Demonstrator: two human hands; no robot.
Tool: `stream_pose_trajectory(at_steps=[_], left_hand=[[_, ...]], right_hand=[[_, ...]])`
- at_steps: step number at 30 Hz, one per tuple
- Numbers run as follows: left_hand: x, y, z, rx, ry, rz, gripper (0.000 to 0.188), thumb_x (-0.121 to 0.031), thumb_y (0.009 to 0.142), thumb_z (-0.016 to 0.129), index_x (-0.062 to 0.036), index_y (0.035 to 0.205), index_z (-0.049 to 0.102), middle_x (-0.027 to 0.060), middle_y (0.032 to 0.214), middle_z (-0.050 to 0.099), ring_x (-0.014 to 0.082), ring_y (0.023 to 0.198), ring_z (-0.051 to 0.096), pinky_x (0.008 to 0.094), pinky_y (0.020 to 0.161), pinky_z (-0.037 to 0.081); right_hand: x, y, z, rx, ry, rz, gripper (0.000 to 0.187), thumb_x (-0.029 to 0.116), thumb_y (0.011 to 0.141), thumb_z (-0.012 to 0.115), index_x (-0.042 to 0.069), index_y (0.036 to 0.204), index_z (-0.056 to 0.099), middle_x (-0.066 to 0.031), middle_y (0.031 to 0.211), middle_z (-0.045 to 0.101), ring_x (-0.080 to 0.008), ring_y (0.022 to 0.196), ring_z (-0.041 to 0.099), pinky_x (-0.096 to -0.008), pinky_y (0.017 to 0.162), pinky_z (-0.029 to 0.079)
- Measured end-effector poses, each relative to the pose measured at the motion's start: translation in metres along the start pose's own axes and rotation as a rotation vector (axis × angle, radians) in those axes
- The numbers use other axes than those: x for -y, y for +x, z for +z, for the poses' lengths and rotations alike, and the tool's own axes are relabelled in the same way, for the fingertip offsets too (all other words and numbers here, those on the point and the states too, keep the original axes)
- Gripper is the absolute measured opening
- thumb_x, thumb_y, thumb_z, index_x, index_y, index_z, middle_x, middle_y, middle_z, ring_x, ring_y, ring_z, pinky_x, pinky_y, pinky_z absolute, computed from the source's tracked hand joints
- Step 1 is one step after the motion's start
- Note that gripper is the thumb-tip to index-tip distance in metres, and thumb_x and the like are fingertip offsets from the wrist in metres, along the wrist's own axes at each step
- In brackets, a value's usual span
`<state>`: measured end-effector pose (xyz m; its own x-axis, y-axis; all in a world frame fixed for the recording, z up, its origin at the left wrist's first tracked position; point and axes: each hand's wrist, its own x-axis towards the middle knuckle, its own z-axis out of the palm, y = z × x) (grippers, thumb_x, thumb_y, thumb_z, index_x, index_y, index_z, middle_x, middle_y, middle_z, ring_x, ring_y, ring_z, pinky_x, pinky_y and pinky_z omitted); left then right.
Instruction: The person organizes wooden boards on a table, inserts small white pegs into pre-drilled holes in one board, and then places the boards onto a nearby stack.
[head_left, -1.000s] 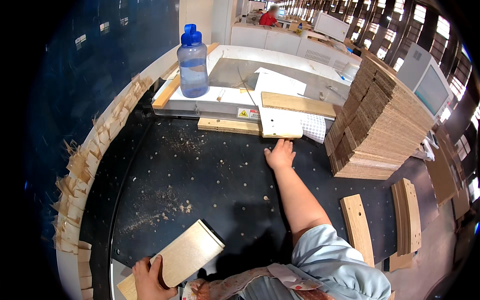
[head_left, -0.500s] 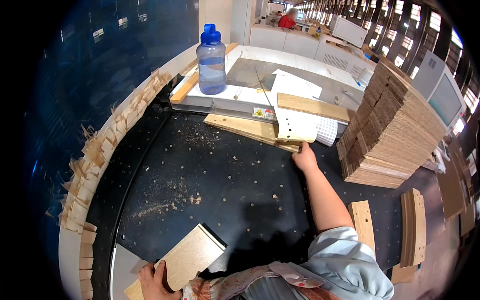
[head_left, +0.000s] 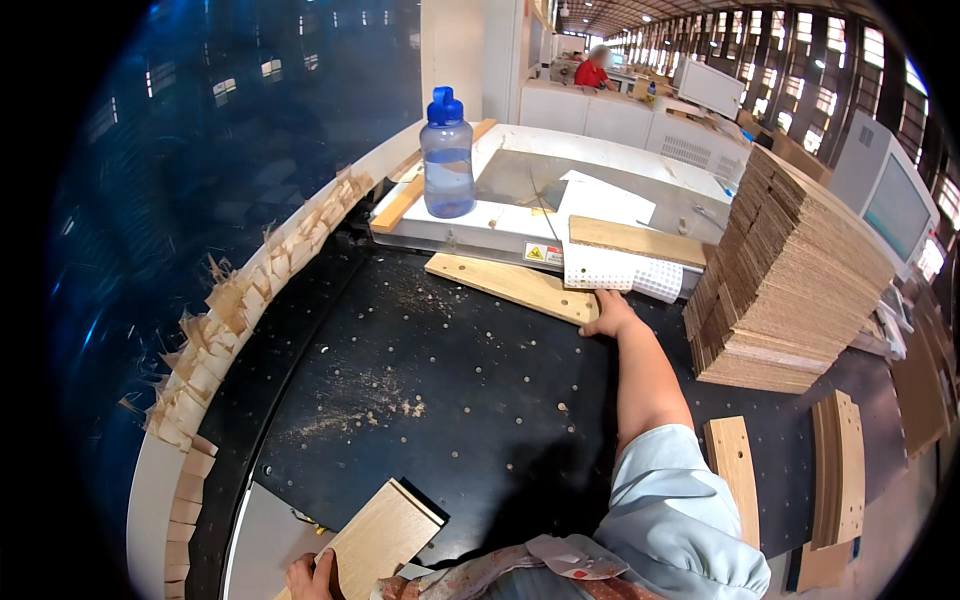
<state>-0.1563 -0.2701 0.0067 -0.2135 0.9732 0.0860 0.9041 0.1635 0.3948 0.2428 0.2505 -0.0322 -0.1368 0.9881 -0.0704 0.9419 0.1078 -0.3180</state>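
Observation:
My right hand (head_left: 612, 315) grips the near right end of a tapered light wooden board (head_left: 505, 285), with the thumb at its front edge. Several drilled holes show in this board, which lies on the black table along the grey rail. A white sheet of dots (head_left: 600, 268) hangs over the rail just behind my right fingers. At the lower left, my left hand (head_left: 312, 578) is closed on the left edge of a plain wooden board (head_left: 385, 535), thumb on top. The lower end of that board is cut off by the picture's edge.
A tall stack of wooden boards (head_left: 790, 270) stands on the right. Nearer are a drilled strip (head_left: 733, 480) and several stacked curved pieces (head_left: 838, 470). A blue water bottle (head_left: 447, 165) and a loose plank (head_left: 635, 240) rest behind. Sawdust (head_left: 360, 410) lies mid-table.
The dotted sheet has dropped back from over the drilled board, baring its right end. My right hand has shifted onto that end. The left hand keeps its hold; the view has tilted up slightly.

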Motion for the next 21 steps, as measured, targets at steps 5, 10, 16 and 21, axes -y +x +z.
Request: stream_pose_trajectory(at_steps=[5,10,16,21], left_hand=[[-0.006,-0.01,0.005,-0.013,0.049,-0.084,0.066,-0.014,0.064,0.068,-0.0058,0.127,0.049,0.0242,0.116,0.05,0.0429,0.105,0.048,0.0467,0.092,0.038],[-0.018,0.001,0.005,-0.026,-0.034,-0.042,0.06,-0.005,0.068,0.06,-0.0079,0.127,0.05,0.0244,0.115,0.051,0.0428,0.106,0.048,0.0461,0.091,0.039],[-0.024,-0.006,0.003,0.012,0.028,-0.071,0.054,-0.002,0.069,0.057,-0.0068,0.123,0.053,0.0232,0.111,0.053,0.0422,0.1,0.049,0.046,0.088,0.04],[-0.022,-0.004,0.005,-0.042,0.045,-0.008,0.048,-0.002,0.073,0.054,-0.0055,0.121,0.055,0.0222,0.106,0.055,0.0415,0.096,0.051,0.0459,0.085,0.041]], right_hand=[[0.016,-0.018,-0.011,0.061,-0.104,-0.104,0.106,0.04,0.051,0.082,0.01,0.139,0.031,-0.0196,0.139,0.034,-0.0362,0.126,0.036,-0.043,0.104,0.035],[0.003,-0.003,-0.011,0.081,-0.176,-0.01,0.105,0.043,0.052,0.08,0.01,0.14,0.031,-0.0166,0.143,0.031,-0.0358,0.13,0.031,-0.0456,0.107,0.03],[-0.007,0.023,-0.007,0.102,0.01,-0.057,0.111,0.045,0.049,0.082,0.012,0.141,0.03,-0.0168,0.145,0.026,-0.0333,0.134,0.025,-0.0472,0.108,0.027],[0.011,0.024,-0.014,0.168,-0.038,-0.049,0.115,0.045,0.048,0.083,0.012,0.143,0.026,-0.0187,0.144,0.026,-0.0332,0.134,0.026,-0.044,0.109,0.026]])
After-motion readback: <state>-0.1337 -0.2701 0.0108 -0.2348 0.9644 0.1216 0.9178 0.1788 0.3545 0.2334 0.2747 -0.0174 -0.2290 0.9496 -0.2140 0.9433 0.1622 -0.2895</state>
